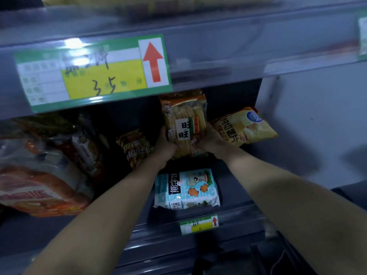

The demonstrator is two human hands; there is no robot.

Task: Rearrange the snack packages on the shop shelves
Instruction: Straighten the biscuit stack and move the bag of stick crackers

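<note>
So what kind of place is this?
Most likely a shop: a grey metal shelf bears a green-and-yellow paper price tag, with sealed snack bags below, like the orange rice-cracker packet and blue-white biscuit bag.

You work in dim light; the shelf recess (119,118) sits in deep shadow. Glare streaks the price label (93,72), motion blur smears the left packages (39,175), and the frame edges bow.

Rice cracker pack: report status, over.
Left hand and right hand both gripping rice cracker pack, held upright. Potato chip bag close on its right; bear biscuit bag lying in front.
</note>
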